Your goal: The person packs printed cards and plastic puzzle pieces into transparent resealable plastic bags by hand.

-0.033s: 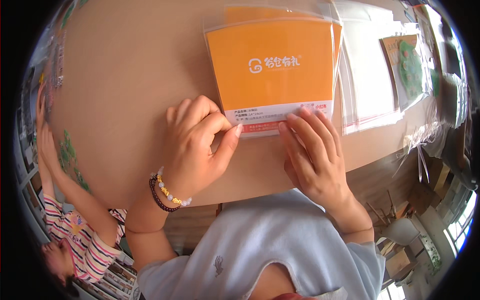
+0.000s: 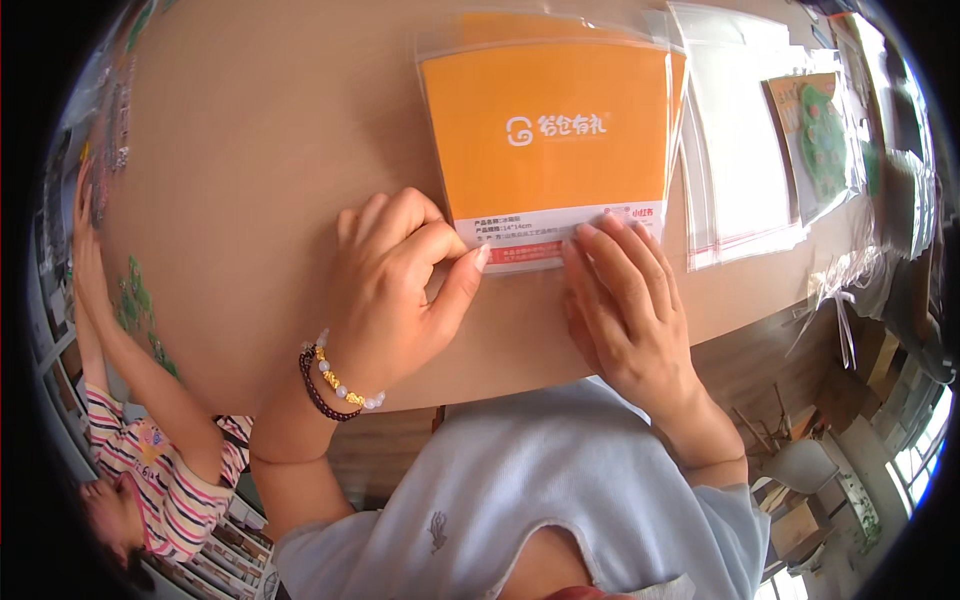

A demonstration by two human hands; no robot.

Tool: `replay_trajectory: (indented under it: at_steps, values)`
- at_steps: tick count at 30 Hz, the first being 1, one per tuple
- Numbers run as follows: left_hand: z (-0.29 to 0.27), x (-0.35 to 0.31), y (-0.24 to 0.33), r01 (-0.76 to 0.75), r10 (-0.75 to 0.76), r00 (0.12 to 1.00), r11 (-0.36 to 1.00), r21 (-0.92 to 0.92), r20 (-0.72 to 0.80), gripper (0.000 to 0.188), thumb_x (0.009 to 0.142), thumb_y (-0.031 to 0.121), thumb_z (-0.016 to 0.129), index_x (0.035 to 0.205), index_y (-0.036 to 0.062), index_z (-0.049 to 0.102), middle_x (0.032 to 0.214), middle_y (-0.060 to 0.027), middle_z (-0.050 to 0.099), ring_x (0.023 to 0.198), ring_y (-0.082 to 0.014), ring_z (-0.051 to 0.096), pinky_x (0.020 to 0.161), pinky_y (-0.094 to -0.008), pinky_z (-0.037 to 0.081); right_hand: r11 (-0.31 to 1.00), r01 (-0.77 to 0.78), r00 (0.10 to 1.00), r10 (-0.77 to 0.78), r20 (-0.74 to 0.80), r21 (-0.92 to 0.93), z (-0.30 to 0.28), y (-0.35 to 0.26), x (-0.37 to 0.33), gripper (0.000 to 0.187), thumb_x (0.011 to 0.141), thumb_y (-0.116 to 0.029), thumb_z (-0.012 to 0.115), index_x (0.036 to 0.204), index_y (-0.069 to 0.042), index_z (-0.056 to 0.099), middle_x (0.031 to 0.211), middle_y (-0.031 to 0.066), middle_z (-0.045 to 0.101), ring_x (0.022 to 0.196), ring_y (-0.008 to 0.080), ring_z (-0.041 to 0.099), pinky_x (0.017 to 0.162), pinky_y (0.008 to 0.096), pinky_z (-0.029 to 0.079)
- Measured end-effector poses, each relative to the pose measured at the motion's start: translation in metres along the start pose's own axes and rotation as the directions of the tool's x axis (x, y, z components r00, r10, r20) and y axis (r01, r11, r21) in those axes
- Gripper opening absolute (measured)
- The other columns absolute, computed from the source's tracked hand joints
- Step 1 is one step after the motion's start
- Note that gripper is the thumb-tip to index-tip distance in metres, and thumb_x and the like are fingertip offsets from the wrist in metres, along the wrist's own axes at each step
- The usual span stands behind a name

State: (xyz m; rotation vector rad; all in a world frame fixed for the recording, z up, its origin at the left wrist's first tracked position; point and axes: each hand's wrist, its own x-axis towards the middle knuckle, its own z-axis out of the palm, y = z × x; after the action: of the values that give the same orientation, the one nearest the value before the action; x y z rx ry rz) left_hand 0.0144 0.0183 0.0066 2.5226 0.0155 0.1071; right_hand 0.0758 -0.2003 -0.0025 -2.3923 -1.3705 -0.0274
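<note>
An orange card in a clear plastic sleeve (image 2: 555, 170) lies on the table before me, with a white and red printed strip along its near edge. At the strip's near left corner, my left hand (image 2: 395, 285) pinches the sleeve between thumb and forefinger, the other fingers curled. My right hand (image 2: 635, 310) rests its outstretched fingers on the near right part of the strip; its thumb is mostly hidden. Another orange piece (image 2: 500, 27) shows beyond the far edge of the card.
Clear sleeves with white sheets (image 2: 735, 160) lie on the right, beside a card with a green shape (image 2: 820, 135). Green pieces (image 2: 140, 310) lie at the left table edge, near another person's striped sleeve (image 2: 200, 515). A chair (image 2: 800, 465) stands at lower right.
The sleeved orange card has shifted slightly to the right, its far edge a little farther away. My left hand has moved slightly right with it; the right hand has hardly moved.
</note>
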Motion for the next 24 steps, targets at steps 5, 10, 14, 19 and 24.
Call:
replay_trajectory:
  at_steps: [5,10,14,19,24]
  values:
    - [0.002,0.001,-0.006,-0.031,0.033,0.998,0.999,0.044,-0.056,0.024,0.080,0.018,0.069,0.067,0.0077,0.052,0.073,-0.0046,0.051,0.064,-0.0231,0.047,0.064,-0.0369,0.036,0.998,-0.046,0.999,0.045,0.020,0.042,0.003,-0.002,0.000,0.048,0.077,-0.016,0.069,0.122,-0.003,0.058,0.130,0.0120,0.047,0.123,0.0297,0.046,0.103,0.0436,0.041]
    - [-0.010,0.009,-0.010,0.187,-0.194,0.977,0.979,-0.082,-0.089,0.029,0.085,0.024,0.068,0.073,0.0033,0.052,0.069,-0.0067,0.054,0.057,-0.0212,0.053,0.048,-0.0317,0.040,0.997,-0.041,0.999,0.040,0.010,0.066,0.002,-0.002,0.002,0.050,0.076,-0.017,0.070,0.122,-0.003,0.058,0.129,0.0128,0.048,0.122,0.0300,0.046,0.103,0.0449,0.040]
    - [-0.019,0.021,-0.004,0.409,-0.401,0.910,0.828,-0.382,0.107,0.027,0.090,0.026,0.063,0.082,0.0004,0.058,0.063,-0.0023,0.058,0.053,-0.0068,0.051,0.048,-0.0234,0.040,0.997,-0.050,0.998,0.052,-0.039,0.056,-0.002,-0.006,0.008,0.045,0.074,-0.017,0.069,0.116,-0.003,0.060,0.124,0.0121,0.051,0.117,0.0294,0.049,0.098,0.0455,0.042]
    - [-0.016,0.044,-0.018,0.428,-0.361,0.904,0.781,-0.454,0.230,0.026,0.094,0.024,0.058,0.080,0.0021,0.057,0.057,0.0040,0.050,0.048,-0.0003,0.039,0.042,-0.0182,0.030,1.000,0.005,0.990,-0.008,-0.141,-0.019,0.007,-0.014,0.025,0.037,0.075,-0.016,0.067,0.110,-0.006,0.062,0.119,0.0110,0.053,0.114,0.0293,0.051,0.095,0.0454,0.043]
    - [-0.028,0.047,-0.011,0.617,-0.352,0.781,0.558,-0.555,0.515,0.030,0.092,0.028,0.061,0.077,0.0018,0.060,0.054,0.0003,0.052,0.040,-0.0024,0.037,0.037,-0.0195,0.028,0.999,0.037,0.970,-0.039,-0.241,-0.011,0.013,-0.012,0.029,0.036,0.074,-0.014,0.063,0.108,-0.006,0.062,0.117,0.0103,0.054,0.112,0.0291,0.052,0.095,0.0451,0.044]
